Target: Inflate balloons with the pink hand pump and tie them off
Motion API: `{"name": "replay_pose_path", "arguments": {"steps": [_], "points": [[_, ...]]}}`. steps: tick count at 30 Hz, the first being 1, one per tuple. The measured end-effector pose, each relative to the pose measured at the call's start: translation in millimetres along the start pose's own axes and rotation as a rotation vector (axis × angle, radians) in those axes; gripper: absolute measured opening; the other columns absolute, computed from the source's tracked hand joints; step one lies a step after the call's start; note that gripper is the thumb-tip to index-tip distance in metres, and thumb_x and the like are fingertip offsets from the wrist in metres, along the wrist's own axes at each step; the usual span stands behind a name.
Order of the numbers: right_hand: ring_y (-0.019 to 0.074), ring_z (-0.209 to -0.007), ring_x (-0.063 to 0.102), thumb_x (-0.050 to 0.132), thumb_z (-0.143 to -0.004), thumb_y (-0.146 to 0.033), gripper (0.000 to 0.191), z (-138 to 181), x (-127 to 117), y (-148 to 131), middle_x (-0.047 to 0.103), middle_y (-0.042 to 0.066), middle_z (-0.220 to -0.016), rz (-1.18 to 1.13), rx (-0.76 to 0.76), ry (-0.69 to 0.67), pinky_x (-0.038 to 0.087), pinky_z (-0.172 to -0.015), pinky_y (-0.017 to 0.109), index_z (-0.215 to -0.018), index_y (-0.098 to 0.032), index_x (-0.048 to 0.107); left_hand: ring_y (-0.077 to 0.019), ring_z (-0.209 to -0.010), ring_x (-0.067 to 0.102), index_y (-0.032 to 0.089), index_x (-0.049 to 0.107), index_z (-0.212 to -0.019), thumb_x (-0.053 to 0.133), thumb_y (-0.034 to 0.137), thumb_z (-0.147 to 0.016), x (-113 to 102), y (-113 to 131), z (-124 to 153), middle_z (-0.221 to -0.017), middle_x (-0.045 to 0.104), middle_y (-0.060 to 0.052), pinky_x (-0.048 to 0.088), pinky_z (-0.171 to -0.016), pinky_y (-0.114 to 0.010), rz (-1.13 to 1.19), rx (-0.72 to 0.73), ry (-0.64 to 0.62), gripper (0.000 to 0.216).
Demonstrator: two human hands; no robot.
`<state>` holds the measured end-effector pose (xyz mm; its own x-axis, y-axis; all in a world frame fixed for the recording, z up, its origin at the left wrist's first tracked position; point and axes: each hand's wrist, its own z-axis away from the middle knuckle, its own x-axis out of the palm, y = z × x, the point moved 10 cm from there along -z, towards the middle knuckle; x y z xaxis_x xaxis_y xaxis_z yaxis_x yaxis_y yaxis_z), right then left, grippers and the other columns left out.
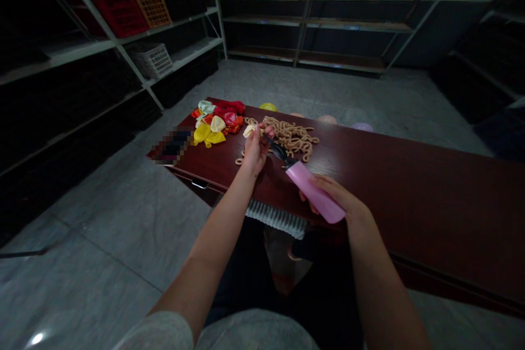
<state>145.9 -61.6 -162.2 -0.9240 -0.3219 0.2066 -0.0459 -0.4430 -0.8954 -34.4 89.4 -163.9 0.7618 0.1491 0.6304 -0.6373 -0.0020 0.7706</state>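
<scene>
My right hand (pixel 334 194) is wrapped round the pink barrel of a balloon hand pump (pixel 314 191), which tilts up and left to its black nozzle. Close to the nozzle tip, my left hand (pixel 256 152) has its fingers pinched on a limp cream balloon (pixel 248 130). Whether the balloon's neck is over the nozzle I cannot tell. Beyond my hands lies a tangled heap of tan, rope-like strands (pixel 293 135). Left of it is a pile of flat balloons (pixel 210 135) in yellow, red, cream and pale green.
The dark red-brown table (pixel 410 186) stretches off to the right. A pixelated dark object (pixel 174 145) lies at its left end. Past the far edge show a yellow round balloon (pixel 268 106) and a purple one (pixel 362 127). Metal shelves (pixel 305 24) with crates stand behind and left.
</scene>
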Motion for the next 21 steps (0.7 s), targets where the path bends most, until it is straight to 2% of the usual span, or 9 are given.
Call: {"name": "replay_pose_path", "arguments": {"steps": [4, 9, 16, 21], "points": [[0.0158, -0.044, 0.063, 0.078, -0.074, -0.056, 0.041, 0.6, -0.1, 0.5, 0.075, 0.007, -0.073, -0.008, -0.006, -0.005, 0.048, -0.036, 0.023, -0.089, -0.018, 0.069, -0.0195, -0.101, 0.074, 0.019, 0.065, -0.103, 0.063, 0.043, -0.096, 11.0, -2.8, 3.2, -0.097, 0.078, -0.007, 0.057, -0.09, -0.031, 0.001, 0.012, -0.092, 0.025], [0.0146, -0.043, 0.062, 0.076, -0.076, -0.054, 0.037, 1.2, -1.0, -0.9, 0.075, 0.006, -0.073, -0.028, -0.036, 0.008, 0.049, -0.036, 0.023, -0.088, -0.02, 0.068, -0.0236, -0.103, 0.074, 0.017, 0.066, -0.082, 0.065, 0.051, -0.092, 19.4, -7.5, 7.6, -0.094, 0.078, -0.009, 0.058, -0.09, -0.035, -0.06, 0.008, -0.166, 0.035], [0.0157, -0.043, 0.062, 0.076, -0.073, -0.059, 0.04, 1.5, -1.7, -5.5, 0.073, 0.004, -0.07, -0.017, -0.086, 0.041, 0.048, -0.036, 0.025, -0.085, -0.022, 0.067, -0.0246, -0.099, 0.075, 0.016, 0.072, -0.086, 0.065, 0.046, -0.093, 34.1, -20.7, 27.0, -0.092, 0.079, -0.01, 0.059, -0.088, -0.036, -0.072, -0.104, -0.185, 0.031], [0.0159, -0.045, 0.062, 0.074, -0.074, -0.061, 0.041, 1.6, -3.3, -4.0, 0.073, 0.004, -0.072, -0.03, -0.106, 0.045, 0.049, -0.038, 0.026, -0.085, -0.022, 0.066, -0.0223, -0.096, 0.075, 0.015, 0.076, -0.092, 0.064, 0.037, -0.094, 43.5, -18.7, 37.4, -0.096, 0.079, -0.01, 0.058, -0.087, -0.032, -0.067, -0.174, -0.237, 0.025]]}}
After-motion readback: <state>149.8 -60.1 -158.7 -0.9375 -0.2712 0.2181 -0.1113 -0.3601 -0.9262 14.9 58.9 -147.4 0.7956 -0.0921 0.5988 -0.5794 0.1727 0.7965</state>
